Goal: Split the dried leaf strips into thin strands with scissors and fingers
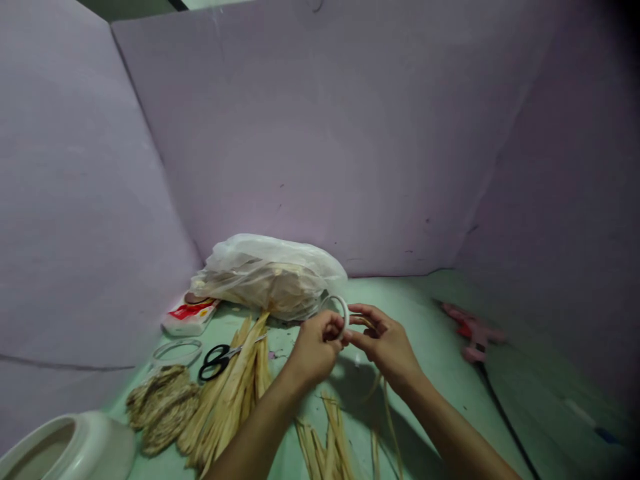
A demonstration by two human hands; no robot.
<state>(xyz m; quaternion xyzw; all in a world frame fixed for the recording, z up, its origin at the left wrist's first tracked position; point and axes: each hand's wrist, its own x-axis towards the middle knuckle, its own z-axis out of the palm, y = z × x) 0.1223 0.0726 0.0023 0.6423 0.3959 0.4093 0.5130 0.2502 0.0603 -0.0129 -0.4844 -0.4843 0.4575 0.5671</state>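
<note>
My left hand (319, 343) is closed round the lower left side of a thin white ring (343, 308), which stands upright above the table. At the ring's right edge, my right hand (385, 343) has its fingers bent toward the ring, with a narrow tan fibre strip (388, 407) between them. The strip's tail hangs below the right palm toward the table. Whether the strip touches the ring is hidden by the fingers. Below and left of my left hand lies a bundle of dry straw-coloured strips (240, 400); shorter strips (327, 443) lie between my forearms.
Black-handled scissors (215, 363) lie against the bundle. Left are another white ring (176, 352), braided coils (165, 407) and a white pot (103, 443). Behind are a red-and-white packet (189, 317) and a filled plastic bag (273, 277). A pink glue gun (473, 330) with a cord lies right.
</note>
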